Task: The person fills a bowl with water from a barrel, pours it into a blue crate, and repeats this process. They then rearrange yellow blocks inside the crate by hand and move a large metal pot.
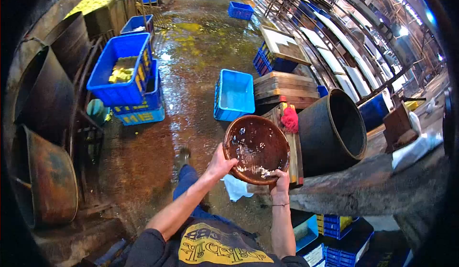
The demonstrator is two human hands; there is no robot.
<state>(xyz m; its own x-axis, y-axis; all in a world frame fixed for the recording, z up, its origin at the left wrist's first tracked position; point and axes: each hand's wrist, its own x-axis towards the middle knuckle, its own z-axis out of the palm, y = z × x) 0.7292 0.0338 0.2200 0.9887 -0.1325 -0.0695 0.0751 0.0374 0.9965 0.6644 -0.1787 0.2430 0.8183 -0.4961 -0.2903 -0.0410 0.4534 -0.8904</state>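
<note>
The brown bowl (256, 145) is held out in front of the person at its near edge, above the wet floor (136, 176), with its hollow turned up and partly towards the wearer. Beyond it stand a pale blue crate (234, 113) and stacked wooden boards (282, 87); a red bundle (289, 119) sits near its far right rim, and a large dark barrel (313, 142) lies on its side to the right.

The left hand (219, 163) grips the near left part of the rim, thumb over the inside and fingers out of sight underneath. The right hand (281, 183) is closed on the near right part in the same way, thumb on top. So both grips sit on the near half, and the far rim has no support.

The wall looks stiff and keeps its round shape, so it should not flex under the fingers. Whether it is clay, wood or something else, I cannot tell; if clay, it would be fairly heavy and would chip on a hard knock. The inside shines as if wet, so bare fingers could slide. Pale bits (263, 172) lie low on the near side and would likely shift or spill with more tilt. The rim is the surest hold: hands at opposite sides, across the middle, fingers curled well under the wall, would balance the weight better and ease the wrists.
</note>
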